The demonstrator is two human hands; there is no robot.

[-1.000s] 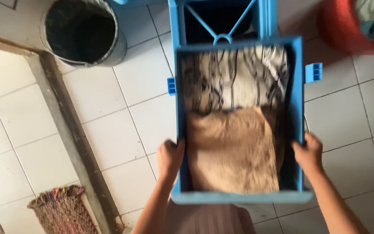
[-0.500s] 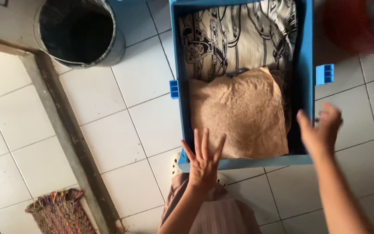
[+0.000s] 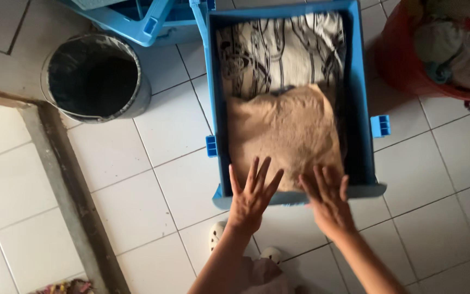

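Left hand (image 3: 252, 197) flat, fingers spread, grip empty, over near rim of blue crate (image 3: 361, 109). Right hand (image 3: 327, 198) likewise spread, blurred, fingertips at edge of tan folded cloth (image 3: 284, 133). Tan cloth lies in crate's near half, overlapping black-and-white patterned cloth (image 3: 281, 51) behind it. Crate on tiled floor (image 3: 153, 179); dark bucket (image 3: 96, 76) left, red basket (image 3: 409, 60) right.
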